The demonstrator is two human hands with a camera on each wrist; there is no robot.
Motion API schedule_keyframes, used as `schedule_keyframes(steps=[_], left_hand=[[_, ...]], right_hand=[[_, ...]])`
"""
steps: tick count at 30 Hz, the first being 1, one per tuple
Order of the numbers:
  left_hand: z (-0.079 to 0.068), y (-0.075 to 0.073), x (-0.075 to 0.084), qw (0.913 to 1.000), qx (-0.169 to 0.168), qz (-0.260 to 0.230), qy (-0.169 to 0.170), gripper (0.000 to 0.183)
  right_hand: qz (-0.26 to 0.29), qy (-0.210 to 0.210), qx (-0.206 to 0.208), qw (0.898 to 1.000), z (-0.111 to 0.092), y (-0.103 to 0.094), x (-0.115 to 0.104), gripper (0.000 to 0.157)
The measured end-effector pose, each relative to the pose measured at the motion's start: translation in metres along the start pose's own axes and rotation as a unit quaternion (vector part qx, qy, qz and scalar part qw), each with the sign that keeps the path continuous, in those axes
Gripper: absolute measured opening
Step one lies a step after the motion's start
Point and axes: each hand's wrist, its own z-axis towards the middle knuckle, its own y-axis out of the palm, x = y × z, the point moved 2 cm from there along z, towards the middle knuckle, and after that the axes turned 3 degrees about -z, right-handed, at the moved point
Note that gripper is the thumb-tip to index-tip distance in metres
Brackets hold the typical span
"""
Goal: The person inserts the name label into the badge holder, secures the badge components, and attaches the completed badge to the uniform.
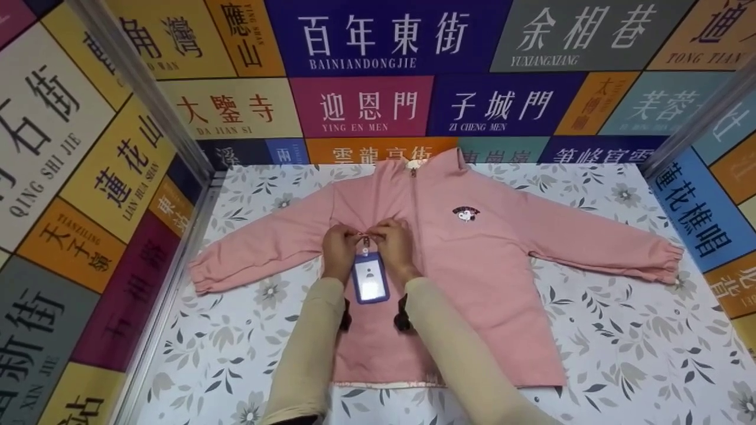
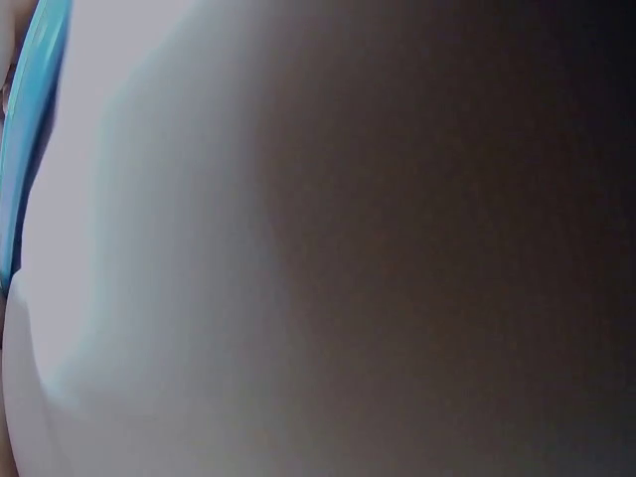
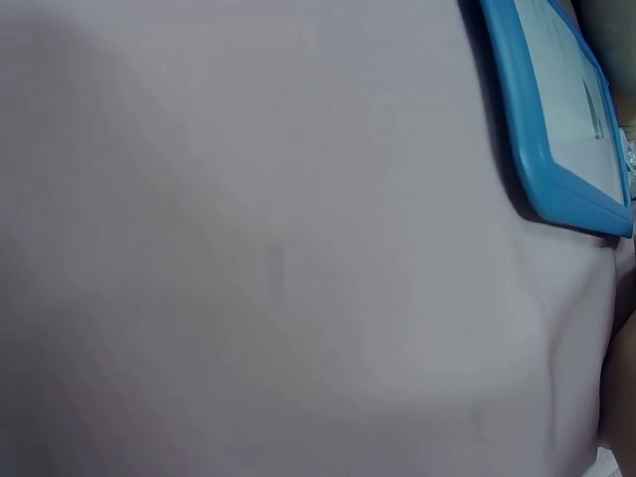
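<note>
A pink zip-up jacket point(image 1: 472, 283) lies spread face up, its sleeves out to both sides. On its left-hand front panel rests a blue-framed badge holder point(image 1: 356, 282) with a white card, its metal clip point(image 1: 366, 241) at the top. From the left, my left hand point(image 1: 340, 251) pinches the jacket's fabric beside the clip. My right hand point(image 1: 394, 248) pinches at the clip from the other side, fingertips almost meeting the left ones. Creases run up the cloth from the fingers. The badge's blue frame point(image 3: 537, 149) shows close in the right wrist view; the left wrist view is mostly blurred cloth.
Under the jacket is a white tabletop with grey leaf and flower print point(image 1: 626, 330). Panels of coloured street-name signs point(image 1: 360, 106) stand behind and at both sides. A small cartoon patch point(image 1: 466, 214) marks the jacket's chest, and a zipper point(image 1: 414, 206) runs down its front.
</note>
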Motion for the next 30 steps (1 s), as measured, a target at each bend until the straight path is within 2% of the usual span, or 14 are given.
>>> schedule_keyframes(steps=[9,16,21,25,30], left_hand=[[-0.002,0.001,0.000,0.9999,0.000,-0.001,0.012,0.004],[-0.003,0.003,-0.001,1.0000,-0.006,-0.002,0.006,0.004],[-0.005,0.006,-0.004,0.9998,-0.010,-0.004,0.016,0.004],[-0.005,0.009,-0.006,0.9994,-0.024,-0.006,0.023,0.003],[-0.005,0.005,-0.011,0.9977,-0.047,0.028,0.041,0.013]], right_hand=[[-0.012,-0.051,0.023,0.998,-0.001,0.001,0.004,0.015],[-0.010,-0.055,0.020,0.998,-0.003,0.003,0.006,0.017],[-0.006,-0.054,0.018,0.998,-0.005,0.002,0.009,0.016],[-0.009,-0.050,0.005,0.999,-0.005,0.000,0.012,0.015],[-0.021,-0.074,-0.041,0.996,-0.005,-0.002,0.013,0.033]])
